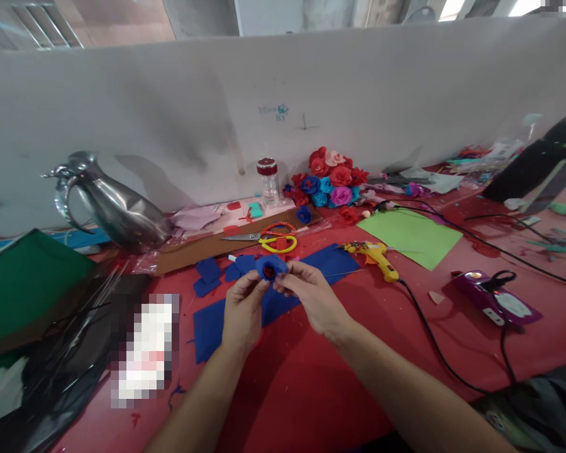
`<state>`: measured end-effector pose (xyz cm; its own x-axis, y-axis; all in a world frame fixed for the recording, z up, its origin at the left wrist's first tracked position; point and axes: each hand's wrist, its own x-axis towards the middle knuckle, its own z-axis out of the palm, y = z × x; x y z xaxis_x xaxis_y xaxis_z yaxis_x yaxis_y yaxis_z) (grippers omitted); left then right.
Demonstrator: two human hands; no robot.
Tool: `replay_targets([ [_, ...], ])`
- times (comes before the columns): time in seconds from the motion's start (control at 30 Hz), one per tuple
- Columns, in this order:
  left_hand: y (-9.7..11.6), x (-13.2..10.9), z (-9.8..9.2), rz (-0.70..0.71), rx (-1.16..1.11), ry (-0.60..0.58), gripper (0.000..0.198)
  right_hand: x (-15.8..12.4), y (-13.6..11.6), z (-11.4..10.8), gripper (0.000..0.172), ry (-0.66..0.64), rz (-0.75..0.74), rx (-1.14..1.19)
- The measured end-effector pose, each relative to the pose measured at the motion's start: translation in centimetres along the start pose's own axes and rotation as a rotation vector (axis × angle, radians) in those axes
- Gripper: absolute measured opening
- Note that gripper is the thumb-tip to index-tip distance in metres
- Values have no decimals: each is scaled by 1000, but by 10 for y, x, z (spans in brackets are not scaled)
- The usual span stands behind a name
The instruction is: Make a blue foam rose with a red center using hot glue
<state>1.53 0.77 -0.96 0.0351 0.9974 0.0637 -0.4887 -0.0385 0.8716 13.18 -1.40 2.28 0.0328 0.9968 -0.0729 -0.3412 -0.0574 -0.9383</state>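
Observation:
Both my hands hold a small blue felt flower (270, 267) with a red centre, just above the red table. My left hand (242, 310) pinches it from the left, fingers closed on its lower edge. My right hand (314, 297) pinches it from the right with thumb and fingertips. Under my hands lies a long strip of blue felt (283, 296), and cut blue felt pieces (208, 274) lie to the left.
A yellow glue gun (376, 255) with a black cord lies right of my hands. Yellow-handled scissors (268, 241), a green sheet (411, 235), a pile of finished felt flowers (331, 178), a small jar (268, 183), a steel jug (108, 204) and a purple device (496, 298) surround them.

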Motion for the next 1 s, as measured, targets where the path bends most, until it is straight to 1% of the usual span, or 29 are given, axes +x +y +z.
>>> replay_targets([
  [0.1, 0, 0, 1, 33, 6, 30, 13, -1, 0, 1, 18, -12, -48, 7],
  [0.2, 2, 0, 1, 28, -14, 35, 13, -2, -1, 2, 14, -26, -74, -16],
  [0.37, 2, 1, 3, -23, -29, 23, 14, -4, 0, 1, 16, -43, -91, -73],
  [0.47, 1, 0, 2, -52, -47, 41, 19, -3, 1, 0, 18, -61, -79, -87],
  [0.57, -1, 0, 1, -71, -67, 60, 19, -3, 2, 0, 18, -85, -67, -92],
  [0.7, -2, 1, 0, -80, -85, 44, 19, -3, 0, 0, 13, -91, -67, -91],
  [0.8, -3, 3, -1, -102, -121, 30, 19, -2, -3, -1, 9, -98, -58, -47],
  [0.93, -5, 6, -4, -146, -150, 44, 21, 0, -5, -2, 5, -67, -46, -1],
  [1.0, -5, 8, -6, -141, -137, 34, 21, 2, -3, -4, 5, -36, -32, -9],
])
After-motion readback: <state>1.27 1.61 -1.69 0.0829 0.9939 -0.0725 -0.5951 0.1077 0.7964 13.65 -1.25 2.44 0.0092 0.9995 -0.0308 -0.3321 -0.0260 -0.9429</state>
